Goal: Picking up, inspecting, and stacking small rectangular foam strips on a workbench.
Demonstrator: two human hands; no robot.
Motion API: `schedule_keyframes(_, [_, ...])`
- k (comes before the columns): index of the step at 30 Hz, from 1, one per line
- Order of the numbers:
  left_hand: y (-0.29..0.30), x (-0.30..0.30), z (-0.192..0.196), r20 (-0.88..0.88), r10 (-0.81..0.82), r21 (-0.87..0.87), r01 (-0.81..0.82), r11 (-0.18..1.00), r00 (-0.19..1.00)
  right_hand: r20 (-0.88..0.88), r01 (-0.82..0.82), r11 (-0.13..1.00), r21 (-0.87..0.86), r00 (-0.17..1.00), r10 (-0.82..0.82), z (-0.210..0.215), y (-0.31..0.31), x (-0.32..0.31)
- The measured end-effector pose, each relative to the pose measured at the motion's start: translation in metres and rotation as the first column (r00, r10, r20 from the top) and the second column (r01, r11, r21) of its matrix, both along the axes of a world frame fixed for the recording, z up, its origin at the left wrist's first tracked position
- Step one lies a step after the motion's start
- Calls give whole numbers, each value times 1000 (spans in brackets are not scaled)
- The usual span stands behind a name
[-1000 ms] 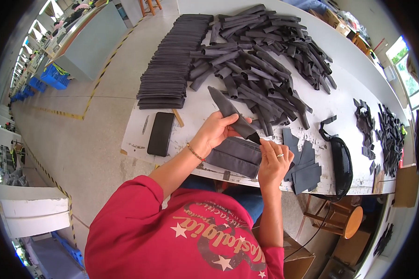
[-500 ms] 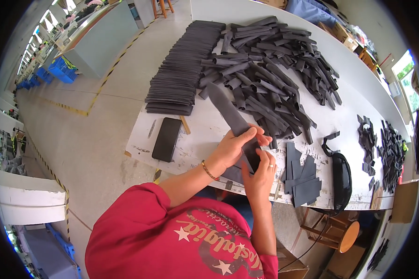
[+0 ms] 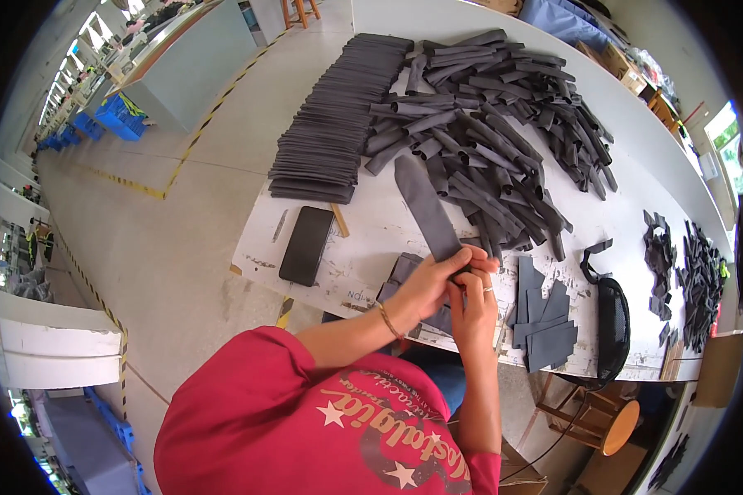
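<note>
My left hand [image 3: 428, 285] & right hand [image 3: 470, 290] fingers grip one grey strip [image 3: 428, 208]; neat stack [image 3: 334, 124] done, big messy pile [image 3: 495, 132] left.

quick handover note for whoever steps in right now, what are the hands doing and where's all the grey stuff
Left hand and right hand are together at the table's near edge, both gripping the near end of one long grey strip that lies away across the table.
A small pile of flat grey pieces lies under the hands.
Neat row of stacked strips on the far left, loose heap of rolled strips in the middle.
Cut flat pieces to the right, black phone to the left.
Done: a long stacked row. Left: the large loose heap.
</note>
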State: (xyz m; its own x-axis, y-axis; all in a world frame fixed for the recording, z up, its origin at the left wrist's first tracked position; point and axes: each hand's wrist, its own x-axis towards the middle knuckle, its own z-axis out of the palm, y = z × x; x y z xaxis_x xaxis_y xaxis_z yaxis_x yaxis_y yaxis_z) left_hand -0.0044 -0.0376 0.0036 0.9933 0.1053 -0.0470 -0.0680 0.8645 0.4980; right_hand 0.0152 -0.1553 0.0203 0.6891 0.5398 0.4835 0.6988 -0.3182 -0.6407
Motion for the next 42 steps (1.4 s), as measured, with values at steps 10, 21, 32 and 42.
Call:
schedule_keyframes(10, [27,3,26,65,222,72,-227,971,973,89,-35,998,55,996,30,10,-12,10])
schedule_keyframes(21, [7,-5,22,75,251,-18,-250,968,965,40,-48,992,115,998,43,7,-6,8])
schedule_keyframes(32, [2,-8,20,48,239,-27,-238,971,970,20,-70,991,117,997,68,10,-1,10])
schedule_keyframes(42, [20,6,5,127,313,29,-319,947,941,-575,275,837,473,816,57,-4,18,-3])
